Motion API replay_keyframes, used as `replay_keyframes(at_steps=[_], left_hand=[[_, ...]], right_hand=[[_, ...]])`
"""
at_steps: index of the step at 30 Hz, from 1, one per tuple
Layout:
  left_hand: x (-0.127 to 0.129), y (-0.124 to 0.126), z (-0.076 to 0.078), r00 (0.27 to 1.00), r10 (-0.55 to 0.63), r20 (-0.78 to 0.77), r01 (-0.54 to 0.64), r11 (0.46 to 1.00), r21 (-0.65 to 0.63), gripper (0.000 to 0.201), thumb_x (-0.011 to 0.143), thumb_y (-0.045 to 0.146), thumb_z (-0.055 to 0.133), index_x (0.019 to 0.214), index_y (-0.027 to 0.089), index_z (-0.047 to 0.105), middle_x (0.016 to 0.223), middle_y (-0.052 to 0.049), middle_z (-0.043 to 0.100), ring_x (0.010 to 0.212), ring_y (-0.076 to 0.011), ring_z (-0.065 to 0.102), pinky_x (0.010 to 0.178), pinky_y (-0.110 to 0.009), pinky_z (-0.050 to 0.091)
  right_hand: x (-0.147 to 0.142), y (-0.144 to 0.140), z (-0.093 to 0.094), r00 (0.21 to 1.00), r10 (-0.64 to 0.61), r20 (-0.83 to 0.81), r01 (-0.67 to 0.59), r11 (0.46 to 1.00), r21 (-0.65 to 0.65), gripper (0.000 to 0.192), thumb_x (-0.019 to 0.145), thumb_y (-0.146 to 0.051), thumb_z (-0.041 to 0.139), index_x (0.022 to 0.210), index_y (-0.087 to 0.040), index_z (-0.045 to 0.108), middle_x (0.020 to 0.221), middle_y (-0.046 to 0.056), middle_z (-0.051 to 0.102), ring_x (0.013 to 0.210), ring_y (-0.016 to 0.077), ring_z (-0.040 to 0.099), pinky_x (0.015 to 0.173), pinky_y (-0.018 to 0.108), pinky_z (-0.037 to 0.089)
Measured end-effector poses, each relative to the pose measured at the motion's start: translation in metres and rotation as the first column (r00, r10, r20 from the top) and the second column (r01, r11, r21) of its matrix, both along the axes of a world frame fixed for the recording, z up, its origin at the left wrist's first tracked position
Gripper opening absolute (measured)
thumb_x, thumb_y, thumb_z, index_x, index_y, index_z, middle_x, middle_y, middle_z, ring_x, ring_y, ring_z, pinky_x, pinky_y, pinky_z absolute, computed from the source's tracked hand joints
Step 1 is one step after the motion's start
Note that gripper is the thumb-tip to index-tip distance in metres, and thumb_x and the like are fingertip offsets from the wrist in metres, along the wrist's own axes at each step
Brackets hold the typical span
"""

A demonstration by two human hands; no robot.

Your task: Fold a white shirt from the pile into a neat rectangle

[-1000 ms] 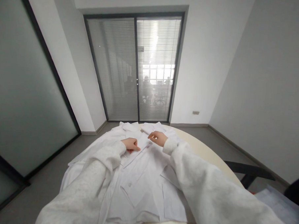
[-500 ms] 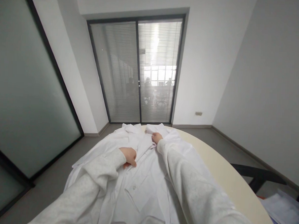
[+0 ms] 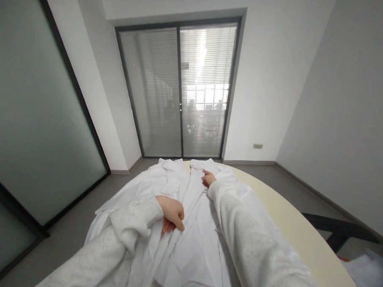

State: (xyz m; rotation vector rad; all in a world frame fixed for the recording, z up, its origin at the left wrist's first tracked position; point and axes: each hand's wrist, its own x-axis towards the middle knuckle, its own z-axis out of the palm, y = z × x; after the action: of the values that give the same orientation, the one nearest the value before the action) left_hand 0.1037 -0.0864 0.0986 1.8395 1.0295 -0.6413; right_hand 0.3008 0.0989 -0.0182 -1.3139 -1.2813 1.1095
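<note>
A person in a pale grey sweatshirt leans over a white coat [image 3: 193,241] spread face-up across a cream round table [image 3: 289,232], both arms stretched forward over the cloth. The left arm is bent at the elbow, its sleeve bunched at the wrist, and the left hand [image 3: 172,213] lies near the middle of the coat, fingers curled loosely downward with the fingertips pressing a fold of the front panel; whether any cloth is pinched between them cannot be told. The right arm reaches straighter and farther, ending at the coat's collar [image 3: 200,164] on the side away from the person. There the right hand [image 3: 208,178] rests on the fabric just below the collar, fingers partly bent and close together, touching the cloth rather than visibly gripping it. The coat covers the near-left part of the table and hangs over its left edge. Beyond the coat stands a sliding glass door [image 3: 181,90] with blinds; a dark chair [image 3: 340,232] sits to the coat's right.
</note>
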Motion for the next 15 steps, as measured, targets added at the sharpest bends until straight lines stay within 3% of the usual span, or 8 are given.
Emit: replay_keyframes(at_steps=[3, 7, 15], left_hand=[[0.009, -0.002, 0.004, 0.958, 0.067, 0.278, -0.065, 0.998, -0.018, 0.041, 0.069, 0.049, 0.060, 0.050, 0.016, 0.045, 0.044, 0.004, 0.053, 0.037, -0.0086, 0.050, 0.042, -0.022, 0.032], [0.029, -0.002, -0.007, 0.806, 0.211, 0.552, -0.193, 0.977, -0.093, 0.045, 0.069, 0.056, 0.058, 0.056, 0.016, 0.043, 0.046, 0.004, 0.054, 0.038, -0.0079, 0.051, 0.040, -0.021, 0.028], [0.065, -0.008, -0.077, 0.812, 0.232, 0.536, -0.141, 0.969, -0.205, 0.055, 0.062, 0.068, 0.058, 0.062, 0.015, 0.043, 0.059, 0.001, 0.060, 0.043, -0.0113, 0.059, 0.042, -0.021, 0.037]], right_hand=[[0.003, 0.010, 0.003, 0.998, -0.012, 0.056, 0.012, 1.000, 0.003, 0.062, 0.062, -0.008, 0.053, 0.124, -0.013, 0.050, 0.074, 0.002, 0.063, 0.059, 0.0118, 0.055, 0.056, 0.022, 0.045], [0.006, 0.021, 0.007, 0.993, -0.038, 0.110, 0.037, 0.999, 0.016, 0.064, 0.064, -0.010, 0.054, 0.127, -0.015, 0.047, 0.081, 0.003, 0.064, 0.061, 0.0119, 0.057, 0.057, 0.022, 0.046], [0.026, 0.027, -0.005, 0.966, -0.099, 0.238, 0.105, 0.994, -0.015, 0.063, 0.070, -0.019, 0.059, 0.129, -0.013, 0.038, 0.109, 0.014, 0.056, 0.055, 0.0071, 0.056, 0.048, 0.019, 0.045]])
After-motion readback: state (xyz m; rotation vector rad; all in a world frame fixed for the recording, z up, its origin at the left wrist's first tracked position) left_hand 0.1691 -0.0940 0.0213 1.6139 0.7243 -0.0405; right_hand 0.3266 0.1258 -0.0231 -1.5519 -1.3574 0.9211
